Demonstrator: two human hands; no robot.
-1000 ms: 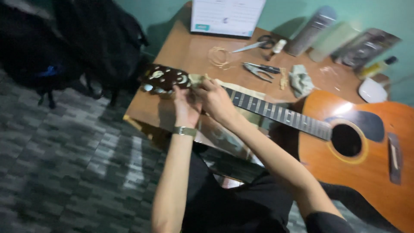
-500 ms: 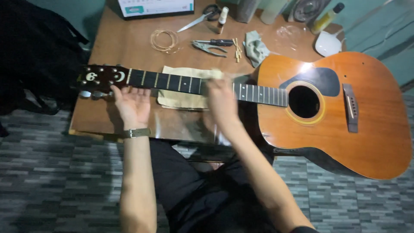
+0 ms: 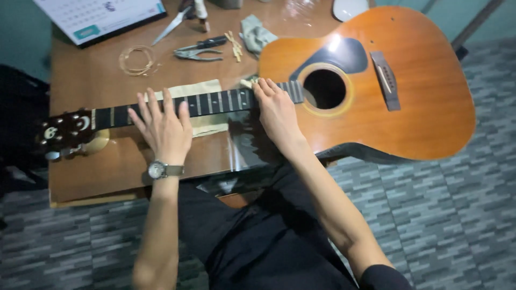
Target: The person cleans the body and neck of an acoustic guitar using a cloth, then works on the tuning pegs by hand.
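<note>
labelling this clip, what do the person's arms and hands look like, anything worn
Both forearms are bare to above the elbow. The left hand has a wristwatch with a round pale dial on a dull grey-green strap. The right hand wears nothing; a dark sleeve edge shows near that arm's top. No gloves or rings show.

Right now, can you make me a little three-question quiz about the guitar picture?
1. True or false: the left hand lies flat on the guitar neck.
2. Which tool lies on the wooden table above the neck? A) a hammer B) pliers C) a saw
3. Fill in: the right hand rests where the neck meets the guitar's orange ____.

Key:
1. True. Its fingers are spread over the frets, and a wristwatch is on that wrist.
2. B. The pliers lie near a coil of string and a grey cloth.
3. Body, just beside the sound hole.
</note>
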